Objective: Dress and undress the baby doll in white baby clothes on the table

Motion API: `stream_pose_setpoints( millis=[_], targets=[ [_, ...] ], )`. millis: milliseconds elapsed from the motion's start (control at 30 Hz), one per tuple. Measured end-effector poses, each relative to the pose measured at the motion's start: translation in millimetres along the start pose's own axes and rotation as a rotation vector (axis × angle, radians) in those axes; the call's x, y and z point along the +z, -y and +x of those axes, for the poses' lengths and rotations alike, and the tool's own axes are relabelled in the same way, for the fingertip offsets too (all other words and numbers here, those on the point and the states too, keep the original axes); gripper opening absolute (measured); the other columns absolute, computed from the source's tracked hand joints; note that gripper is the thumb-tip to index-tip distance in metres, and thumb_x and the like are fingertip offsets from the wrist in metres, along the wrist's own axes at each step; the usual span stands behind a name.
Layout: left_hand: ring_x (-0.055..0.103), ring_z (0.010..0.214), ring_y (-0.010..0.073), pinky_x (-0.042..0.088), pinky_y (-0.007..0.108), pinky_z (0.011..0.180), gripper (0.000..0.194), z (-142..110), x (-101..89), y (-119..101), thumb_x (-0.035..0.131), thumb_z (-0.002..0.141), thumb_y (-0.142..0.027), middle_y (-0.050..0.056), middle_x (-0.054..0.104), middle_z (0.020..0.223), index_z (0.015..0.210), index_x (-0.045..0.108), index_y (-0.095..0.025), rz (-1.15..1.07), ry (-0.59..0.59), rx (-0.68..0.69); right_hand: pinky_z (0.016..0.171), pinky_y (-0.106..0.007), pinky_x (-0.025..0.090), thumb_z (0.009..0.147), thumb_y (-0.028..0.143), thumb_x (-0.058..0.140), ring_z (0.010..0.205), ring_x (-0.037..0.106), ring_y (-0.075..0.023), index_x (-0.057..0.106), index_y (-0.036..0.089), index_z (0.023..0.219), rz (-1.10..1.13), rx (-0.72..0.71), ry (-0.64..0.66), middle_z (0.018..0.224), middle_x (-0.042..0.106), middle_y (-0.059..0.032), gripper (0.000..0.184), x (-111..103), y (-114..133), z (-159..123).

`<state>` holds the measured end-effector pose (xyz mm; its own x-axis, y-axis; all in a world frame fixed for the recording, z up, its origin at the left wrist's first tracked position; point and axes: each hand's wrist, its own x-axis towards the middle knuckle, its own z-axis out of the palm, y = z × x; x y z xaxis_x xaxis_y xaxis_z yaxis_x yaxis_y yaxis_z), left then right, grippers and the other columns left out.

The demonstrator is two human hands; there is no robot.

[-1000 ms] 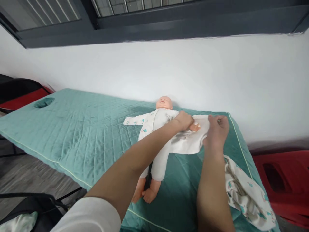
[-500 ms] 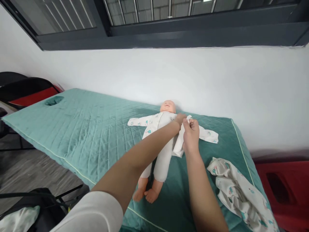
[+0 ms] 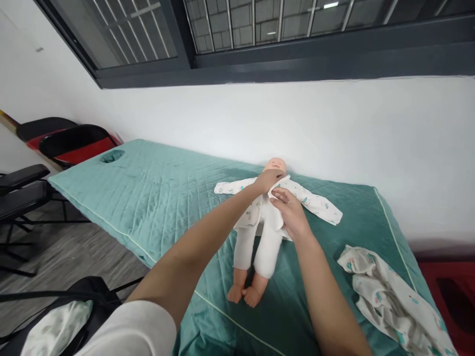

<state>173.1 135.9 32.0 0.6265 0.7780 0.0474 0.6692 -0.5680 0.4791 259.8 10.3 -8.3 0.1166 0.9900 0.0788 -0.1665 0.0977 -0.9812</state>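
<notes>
A baby doll (image 3: pixel 260 247) lies on its back on the teal quilted bed (image 3: pixel 156 198), head toward the wall, bare feet toward me. It wears white trousers and a white printed jacket (image 3: pixel 315 203) with both sleeves spread out. My left hand (image 3: pixel 269 179) rests at the doll's neck, fingers closed on the jacket's collar. My right hand (image 3: pixel 289 213) lies on the doll's chest, fingers pressing the jacket's front flap across the body.
A crumpled printed garment (image 3: pixel 386 291) lies on the bed at the right. Black and red chairs (image 3: pixel 70 143) stand at the left beyond the bed. A black bag with a white cloth (image 3: pixel 55 326) sits on the floor near me. A white wall runs behind.
The jacket's right flap, held open to the side a second ago, has been folded over the doll's chest. My right hand moved left onto the chest; the doll's right sleeve now lies flat.
</notes>
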Motion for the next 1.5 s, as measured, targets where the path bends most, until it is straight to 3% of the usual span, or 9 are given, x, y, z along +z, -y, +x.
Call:
stream_pose_setpoints(
  millis=[100, 267, 400, 633, 767, 1000, 1233, 1367, 1500],
  targets=[
    [0.059, 0.117, 0.0175, 0.044, 0.028, 0.104, 0.04, -17, -9.0, 0, 0.035, 0.098, -0.036, 0.007, 0.068, 0.124, 0.114, 0.065, -0.016, -0.237, -0.004, -0.038, 0.097, -0.038, 0.047, 0.075, 0.034, 0.065, 0.111, 0.062, -0.0233, 0.063, 0.023, 0.098, -0.152, -0.077, 0.014, 0.108, 0.07, -0.0071, 0.025, 5, -4, -2],
    [0.06, 0.118, 0.0191, 0.046, 0.028, 0.101, 0.062, -30, -7.5, -2, 0.07, 0.077, -0.032, 0.01, 0.062, 0.133, 0.134, 0.053, -0.015, -0.427, 0.102, -0.073, 0.067, -0.031, 0.048, 0.08, 0.031, 0.057, 0.065, 0.06, -0.0163, 0.064, 0.025, 0.095, -0.506, -0.086, 0.026, 0.078, 0.066, 0.0008, 0.017, 11, -1, -11],
    [0.063, 0.109, 0.018, 0.048, 0.027, 0.096, 0.043, -20, 10.4, 2, 0.063, 0.073, -0.012, 0.007, 0.069, 0.119, 0.116, 0.066, -0.015, -0.439, -0.108, -0.139, 0.047, -0.026, 0.033, 0.082, 0.032, 0.057, 0.045, 0.039, -0.0122, 0.064, 0.025, 0.1, -0.622, -0.001, 0.103, 0.052, 0.042, 0.0082, 0.02, 11, 14, -19],
    [0.066, 0.088, 0.0161, 0.051, 0.029, 0.089, 0.025, -3, 31.1, 22, 0.052, 0.072, -0.001, 0.004, 0.072, 0.092, 0.086, 0.066, -0.016, -0.616, -0.547, -0.302, 0.046, -0.024, 0.03, 0.084, 0.036, 0.063, 0.048, 0.039, -0.0106, 0.065, 0.027, 0.11, -0.563, 0.079, 0.278, 0.057, 0.049, 0.0069, 0.028, -9, 38, -24],
    [0.065, 0.103, 0.017, 0.049, 0.03, 0.097, 0.03, -15, 33.5, 28, 0.051, 0.074, 0.0, 0.006, 0.071, 0.107, 0.096, 0.063, -0.016, -0.7, -0.639, -0.212, 0.06, -0.029, 0.049, 0.082, 0.044, 0.07, 0.064, 0.059, -0.0129, 0.066, 0.024, 0.111, -0.399, 0.131, 0.475, 0.104, 0.072, -0.006, 0.036, -34, 50, -22],
    [0.06, 0.118, 0.0187, 0.044, 0.036, 0.108, 0.022, -113, 67.6, 43, 0.048, 0.092, -0.018, 0.008, 0.066, 0.12, 0.109, 0.061, -0.019, -0.608, -0.747, -0.09, 0.055, -0.028, 0.042, 0.08, 0.059, 0.063, 0.057, 0.057, -0.0144, 0.064, 0.018, 0.067, -0.541, 0.029, -0.154, 0.066, 0.066, -0.0049, 0.043, -67, 4, 13],
    [0.063, 0.106, 0.0191, 0.05, 0.038, 0.098, 0.027, -209, 100.6, 60, 0.047, 0.092, -0.015, 0.008, 0.066, 0.113, 0.115, 0.059, -0.02, -0.585, -0.633, -0.155, 0.084, -0.037, 0.047, 0.078, 0.042, 0.062, 0.077, 0.059, -0.0195, 0.065, 0.019, 0.078, -0.726, -0.084, -0.53, 0.079, 0.068, -0.0039, 0.023, -58, -49, 2],
    [0.061, 0.102, 0.0179, 0.051, 0.035, 0.095, 0.035, -226, 103.9, 60, 0.05, 0.084, -0.006, 0.007, 0.063, 0.111, 0.115, 0.058, -0.02, -0.516, -0.583, -0.109, 0.089, -0.042, 0.052, 0.07, 0.037, 0.068, 0.08, 0.063, -0.0212, 0.065, 0.019, 0.082, -0.401, 0.028, -0.61, 0.079, 0.068, -0.0036, 0.022, -60, -67, -27],
    [0.06, 0.1, 0.0196, 0.051, 0.035, 0.089, 0.033, -222, 105.6, 58, 0.053, 0.083, -0.01, 0.007, 0.061, 0.108, 0.114, 0.056, -0.022, -0.371, -0.56, -0.155, 0.095, -0.039, 0.056, 0.074, 0.034, 0.068, 0.097, 0.068, -0.0206, 0.063, 0.023, 0.086, 0.079, -0.018, -0.434, 0.092, 0.072, -0.0049, 0.017, -70, -75, -34]
  ],
)
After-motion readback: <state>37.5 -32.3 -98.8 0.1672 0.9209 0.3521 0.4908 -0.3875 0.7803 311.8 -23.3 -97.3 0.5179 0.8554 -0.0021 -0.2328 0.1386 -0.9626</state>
